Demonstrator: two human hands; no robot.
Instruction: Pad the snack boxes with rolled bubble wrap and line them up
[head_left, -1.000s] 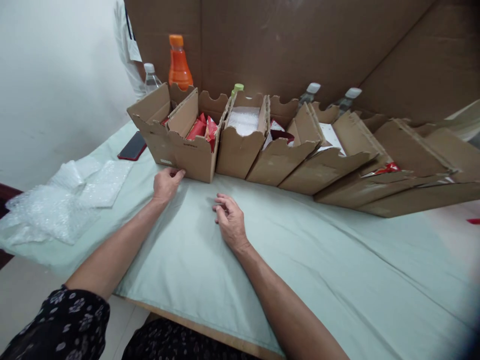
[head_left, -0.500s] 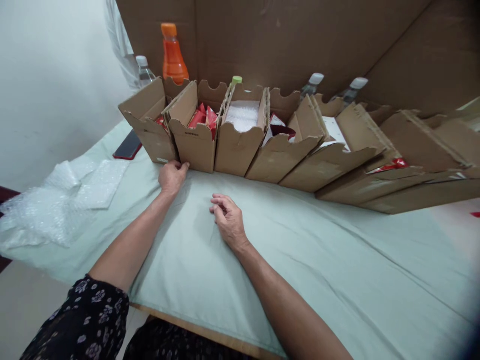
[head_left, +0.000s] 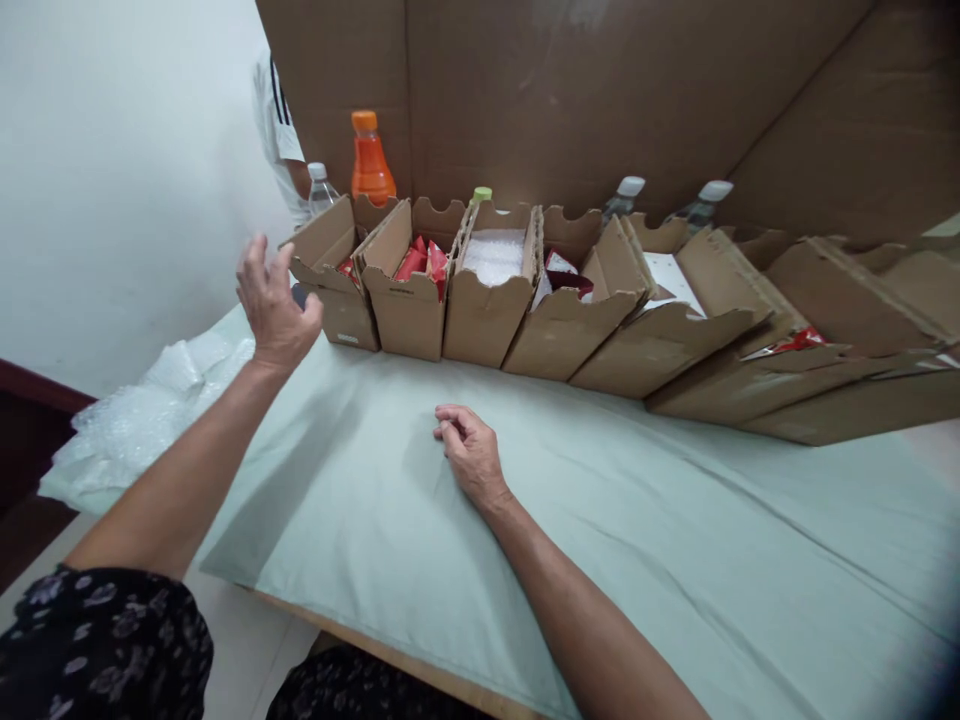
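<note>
The left hand (head_left: 279, 318) is raised just beside the leftmost cardboard box (head_left: 349, 310) — thumb and fingers spread apart. In front and to the right of that box, the right hand (head_left: 474, 460) curls loosely over pale green cloth (head_left: 405, 560) — whether its fingertips meet, I cannot tell.
</note>
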